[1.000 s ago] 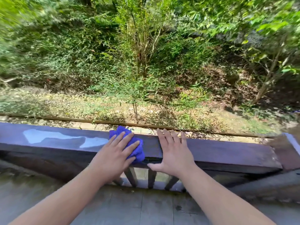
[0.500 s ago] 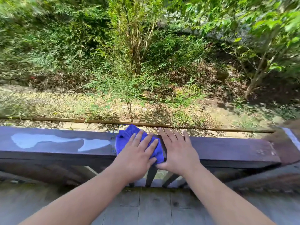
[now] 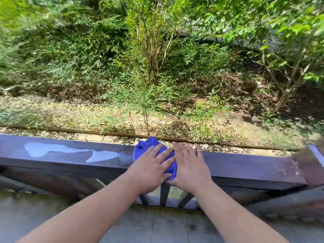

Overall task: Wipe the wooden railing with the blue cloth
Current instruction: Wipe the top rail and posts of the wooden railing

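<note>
A dark wooden railing [image 3: 245, 166] runs across the lower part of the head view. A bunched blue cloth [image 3: 145, 146] lies on its top near the middle. My left hand [image 3: 150, 167] presses flat on the cloth with fingers spread, covering most of it. My right hand [image 3: 191, 167] lies flat on the rail right beside the cloth, its thumb side touching the cloth's edge. A pale sunlit or wet patch [image 3: 70, 151] shows on the rail to the left of the cloth.
Thin balusters [image 3: 164, 194] stand under the rail below my hands. A railing corner post [image 3: 313, 162] is at the far right. Grey deck boards [image 3: 157, 225] lie underfoot. Beyond the rail are a dirt strip and dense green bushes [image 3: 154, 67].
My left hand has slid the blue cloth to the right along the rail until it meets my right hand. The right hand stayed flat on the rail.
</note>
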`<state>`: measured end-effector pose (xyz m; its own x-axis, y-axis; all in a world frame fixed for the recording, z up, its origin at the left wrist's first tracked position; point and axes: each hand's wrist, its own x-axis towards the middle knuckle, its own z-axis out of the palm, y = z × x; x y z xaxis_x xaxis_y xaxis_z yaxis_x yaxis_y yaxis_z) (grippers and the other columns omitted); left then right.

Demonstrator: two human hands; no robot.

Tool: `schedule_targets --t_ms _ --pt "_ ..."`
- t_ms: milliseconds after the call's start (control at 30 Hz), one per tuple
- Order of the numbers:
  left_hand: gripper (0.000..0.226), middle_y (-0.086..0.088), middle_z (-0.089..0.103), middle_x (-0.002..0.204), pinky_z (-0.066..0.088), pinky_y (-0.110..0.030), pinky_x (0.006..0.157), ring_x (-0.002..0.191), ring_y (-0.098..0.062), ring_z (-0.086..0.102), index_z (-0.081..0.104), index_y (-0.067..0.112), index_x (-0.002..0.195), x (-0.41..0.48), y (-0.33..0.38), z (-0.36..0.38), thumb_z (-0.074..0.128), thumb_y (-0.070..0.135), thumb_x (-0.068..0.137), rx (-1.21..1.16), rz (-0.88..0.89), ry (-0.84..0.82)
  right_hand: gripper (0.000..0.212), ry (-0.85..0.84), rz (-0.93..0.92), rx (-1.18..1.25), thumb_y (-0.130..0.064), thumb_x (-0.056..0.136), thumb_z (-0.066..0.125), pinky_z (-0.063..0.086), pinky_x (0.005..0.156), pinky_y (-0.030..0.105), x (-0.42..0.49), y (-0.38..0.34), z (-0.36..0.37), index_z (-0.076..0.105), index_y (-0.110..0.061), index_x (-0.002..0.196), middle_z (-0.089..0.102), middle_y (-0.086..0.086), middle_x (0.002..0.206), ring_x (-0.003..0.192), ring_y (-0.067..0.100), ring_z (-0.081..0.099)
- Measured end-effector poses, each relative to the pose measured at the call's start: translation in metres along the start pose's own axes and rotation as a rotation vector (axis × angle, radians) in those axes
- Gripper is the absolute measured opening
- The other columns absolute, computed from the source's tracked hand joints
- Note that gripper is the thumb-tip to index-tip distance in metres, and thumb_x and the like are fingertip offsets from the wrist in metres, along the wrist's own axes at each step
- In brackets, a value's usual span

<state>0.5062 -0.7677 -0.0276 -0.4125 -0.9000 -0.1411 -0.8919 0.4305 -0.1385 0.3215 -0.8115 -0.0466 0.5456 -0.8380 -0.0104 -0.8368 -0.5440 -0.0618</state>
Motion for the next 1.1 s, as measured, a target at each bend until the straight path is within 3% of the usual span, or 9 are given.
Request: schedule_targets --t_ms 100,267,467,600,800,967,1100 --pt "0.068 -0.004 0.008 0.164 0.008 -0.052 0.119 0.148 -0.036 0.003 0.013 0.025 0.156 -0.001 0.002 0.000 0.020 0.060 0.097 -0.011 -0.034 0.002 0.127 -0.012 0.001 -0.017 -0.095 0.060 0.035 0.016 0.120 0.063 0.000 -0.002 -0.003 0.026 -0.015 0.159 0.041 0.006 0.159 0.143 0.030 0.035" --pt "0.069 -0.008 0.009 0.164 0.008 -0.051 0.117 0.148 -0.035 0.002 0.002 0.017 0.155 -0.002 -0.003 0.004 0.002 0.057 0.099 0.084 0.024 -0.040 0.116 0.006 0.005 -0.011 -0.091 0.063 0.043 0.020 0.117 0.061 -0.001 -0.005 -0.006 0.036 -0.017 0.152 0.047 0.005 0.150 0.135 0.030 0.040" --pt "0.062 -0.004 0.028 0.159 0.021 -0.052 0.118 0.145 -0.035 0.022 0.025 0.024 0.153 -0.017 -0.021 0.001 0.021 0.056 0.100 0.020 0.022 0.037 0.125 0.036 0.011 -0.012 -0.099 0.060 0.036 0.024 0.117 0.060 -0.001 -0.006 -0.005 0.042 -0.014 0.151 0.052 0.006 0.147 0.134 0.031 0.045" --pt "0.060 0.002 0.028 0.159 0.017 -0.046 0.118 0.146 -0.030 0.022 0.025 0.029 0.152 -0.040 -0.048 0.014 0.022 0.058 0.099 0.004 -0.018 0.043 0.125 0.075 0.001 -0.033 -0.098 0.062 0.046 0.027 0.117 0.064 -0.002 -0.008 -0.001 0.044 -0.010 0.152 0.055 0.009 0.145 0.131 0.033 0.049" --pt "0.060 0.004 0.023 0.160 0.014 -0.046 0.119 0.148 -0.027 0.017 0.023 0.033 0.153 -0.072 -0.082 0.022 0.019 0.060 0.099 -0.024 -0.060 0.018 0.131 -0.020 0.034 -0.073 -0.102 0.064 0.033 0.011 0.122 0.066 0.001 -0.016 -0.006 0.023 -0.016 0.162 0.044 0.008 0.156 0.143 0.034 0.037" --pt "0.060 0.009 0.016 0.161 0.010 -0.046 0.121 0.149 -0.023 0.011 0.018 0.039 0.152 -0.097 -0.118 0.027 0.016 0.062 0.097 -0.037 -0.090 -0.003 0.137 -0.060 -0.003 -0.058 -0.102 0.064 0.029 0.003 0.122 0.067 0.020 -0.072 -0.007 0.004 -0.013 0.165 0.032 0.014 0.164 0.149 0.038 0.026" --pt "0.056 0.008 0.033 0.156 0.020 -0.050 0.118 0.145 -0.025 0.027 0.032 0.038 0.148 -0.121 -0.152 0.028 0.025 0.059 0.097 -0.012 -0.059 -0.010 0.135 -0.076 -0.043 -0.062 -0.100 0.066 0.028 -0.002 0.120 0.070 0.040 -0.120 -0.002 -0.007 -0.014 0.164 0.022 0.016 0.169 0.154 0.040 0.016"
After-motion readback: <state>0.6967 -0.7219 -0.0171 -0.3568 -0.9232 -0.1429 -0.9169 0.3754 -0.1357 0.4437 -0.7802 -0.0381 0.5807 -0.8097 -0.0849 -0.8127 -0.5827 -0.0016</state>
